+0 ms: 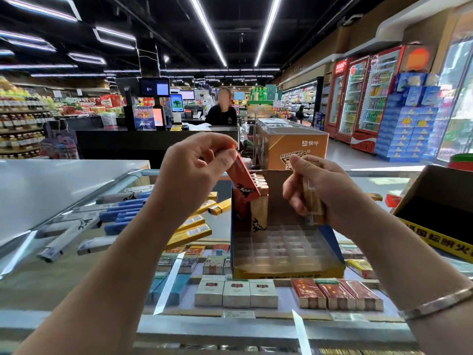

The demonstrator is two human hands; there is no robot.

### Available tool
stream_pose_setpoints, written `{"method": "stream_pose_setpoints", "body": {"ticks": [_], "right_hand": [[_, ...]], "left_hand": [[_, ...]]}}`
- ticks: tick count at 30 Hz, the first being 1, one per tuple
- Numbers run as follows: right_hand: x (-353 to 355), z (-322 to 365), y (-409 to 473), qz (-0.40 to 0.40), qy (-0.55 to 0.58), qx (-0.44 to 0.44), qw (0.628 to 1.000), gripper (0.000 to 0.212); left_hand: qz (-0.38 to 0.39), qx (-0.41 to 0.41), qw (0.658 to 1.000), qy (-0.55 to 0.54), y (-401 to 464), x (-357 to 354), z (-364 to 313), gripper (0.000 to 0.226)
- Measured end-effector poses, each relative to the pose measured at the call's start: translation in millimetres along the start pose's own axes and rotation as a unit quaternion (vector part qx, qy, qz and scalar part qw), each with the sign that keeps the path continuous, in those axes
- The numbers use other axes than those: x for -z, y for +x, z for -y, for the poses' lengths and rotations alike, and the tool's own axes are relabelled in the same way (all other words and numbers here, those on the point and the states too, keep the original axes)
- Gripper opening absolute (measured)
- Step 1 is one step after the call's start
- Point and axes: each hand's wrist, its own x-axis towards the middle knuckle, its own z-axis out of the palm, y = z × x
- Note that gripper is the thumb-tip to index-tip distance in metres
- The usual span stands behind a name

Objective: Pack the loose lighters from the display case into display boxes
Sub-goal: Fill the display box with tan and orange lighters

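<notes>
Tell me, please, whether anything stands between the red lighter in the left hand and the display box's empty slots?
Nothing visible does. The left hand holds the red lighter tilted over the display box, beside lighters already standing at its back left; the slots in front lie open.

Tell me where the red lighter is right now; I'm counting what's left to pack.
In the head view, the red lighter is pinched in the left hand, tilted over the back left corner of the display box, just above the lighters already standing there.
</notes>
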Motion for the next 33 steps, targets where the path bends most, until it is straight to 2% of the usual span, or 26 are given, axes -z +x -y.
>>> {"method": "stream_pose_setpoints", "body": {"ticks": [6, 11, 18, 23, 27, 33], "right_hand": [[2, -2, 1, -0.023, -0.007, 0.011, 1.0, 0.023], [1, -2, 1, -0.02, -0.015, 0.012, 1.0, 0.022], [-3, -3, 1, -0.014, -0.024, 0.01, 1.0, 0.023], [-3, -5, 1, -0.011, -0.021, 0.01, 1.0, 0.025], [-3, -5, 1, -0.009, -0.02, 0.015, 1.0, 0.026], [-2, -5, 2, -0.016, -0.034, 0.028, 0.999, 0.031]], "left_hand": [[0.034, -0.066, 0.989, 0.129, -1, -3, 8, 0.015], [0.043, -0.096, 0.979, 0.175, -2, -5, 12, 0.016], [0.091, -0.07, 0.97, 0.215, -5, -13, 18, 0.015], [0.081, -0.058, 0.972, 0.213, -6, -16, 21, 0.01], [0.114, -0.047, 0.97, 0.209, -6, -17, 20, 0.008], [0.123, -0.019, 0.97, 0.21, -7, -17, 23, 0.008]]}}
